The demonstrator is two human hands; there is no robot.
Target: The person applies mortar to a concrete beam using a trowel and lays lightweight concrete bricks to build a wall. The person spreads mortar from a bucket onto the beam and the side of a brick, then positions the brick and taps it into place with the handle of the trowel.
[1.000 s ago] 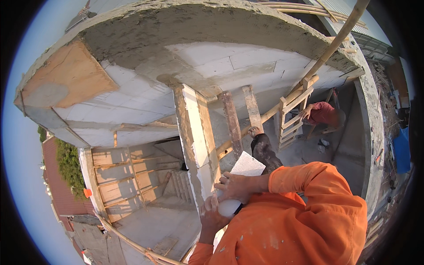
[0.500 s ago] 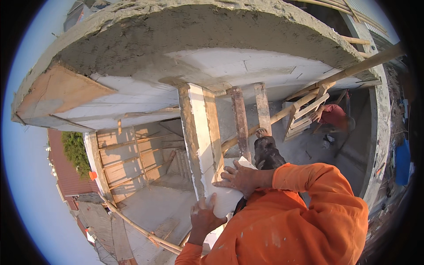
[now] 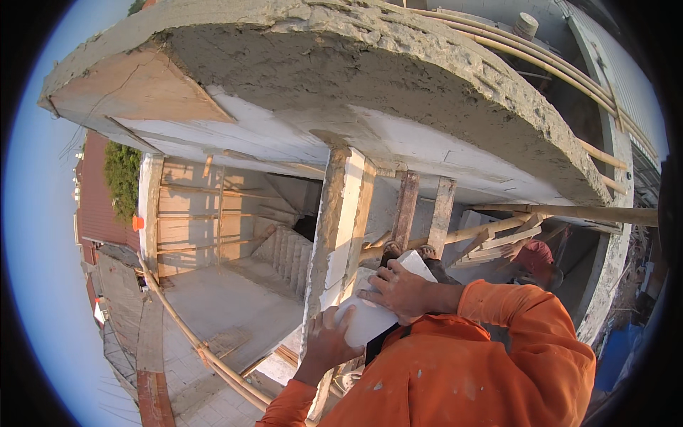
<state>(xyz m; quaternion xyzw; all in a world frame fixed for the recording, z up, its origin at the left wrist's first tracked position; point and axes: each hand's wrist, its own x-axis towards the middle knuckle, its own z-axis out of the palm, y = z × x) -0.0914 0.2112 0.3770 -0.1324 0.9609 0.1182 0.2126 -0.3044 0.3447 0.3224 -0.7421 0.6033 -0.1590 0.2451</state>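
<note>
A smooth white block (image 3: pixel 366 325), which looks like lightweight concrete, lies slanted close against my front. My left hand (image 3: pixel 331 340) presses its left end, fingers and thumb spread over the edge. Across the block's top, my right hand (image 3: pixel 404 288) curls its fingers, and a white end sticks out beyond them. Just past the block runs a narrow white block wall (image 3: pixel 341 224) with rough mortar along its left side. Whether the block touches that wall is hidden by my hands. My bare feet rest at the near ends of two worn planks (image 3: pixel 405 206).
A wide plastered wall (image 3: pixel 356 85) curves across ahead. Below right, a person in red (image 3: pixel 537 263) is beside a wooden ladder-like frame (image 3: pixel 498 245). Bamboo poles (image 3: pixel 213 363) cross at lower left and right. A staircase (image 3: pixel 288 263) and floor lie far below on the left.
My view has swung, shifting the wall rightward in the picture. Both hands keep hold of the block, which is now more tilted. Both feet now show on the planks, where one showed before.
</note>
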